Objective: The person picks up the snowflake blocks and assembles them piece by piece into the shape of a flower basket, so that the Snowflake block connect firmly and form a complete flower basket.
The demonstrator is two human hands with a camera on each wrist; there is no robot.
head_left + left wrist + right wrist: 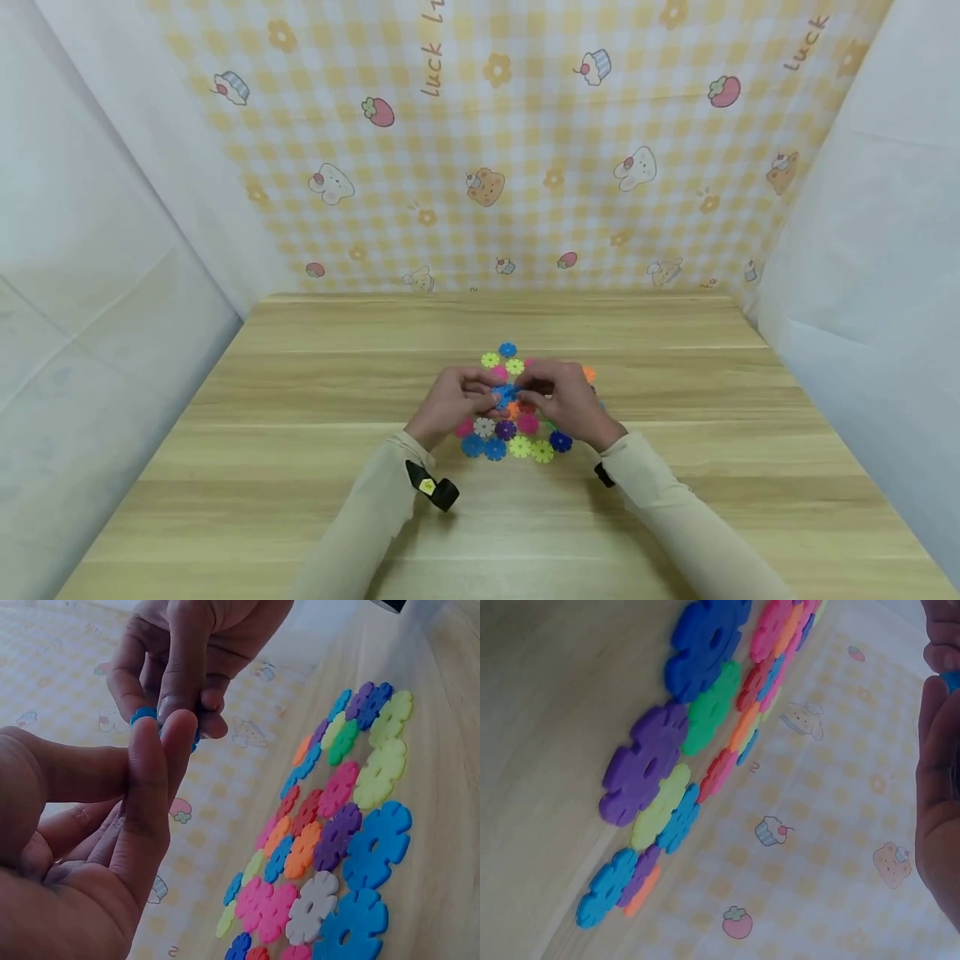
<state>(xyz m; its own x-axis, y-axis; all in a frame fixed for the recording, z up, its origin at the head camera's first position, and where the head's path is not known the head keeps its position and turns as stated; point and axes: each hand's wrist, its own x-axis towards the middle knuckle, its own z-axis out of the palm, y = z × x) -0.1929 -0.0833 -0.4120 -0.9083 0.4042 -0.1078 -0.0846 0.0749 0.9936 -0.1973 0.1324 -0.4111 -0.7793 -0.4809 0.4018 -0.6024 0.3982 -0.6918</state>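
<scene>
In the head view my left hand (456, 402) and right hand (567, 402) meet above the middle of the table. Between their fingertips is a blue flower-shaped notched disc (502, 395); fingers cover much of it, and I cannot tell whether it is one disc or two joined. In the left wrist view the left thumb and forefinger pinch one side of the blue disc (142, 714), while the right fingers grip it from above. At the right wrist view's edge only a sliver of the blue disc (951, 679) shows.
Several loose flower discs lie flat below the hands, among them a white disc (484, 427), a dark blue disc (561, 441) and a yellow disc (542, 452). They rest on a wooden table (300, 375). A checked cloth (525, 125) hangs behind it.
</scene>
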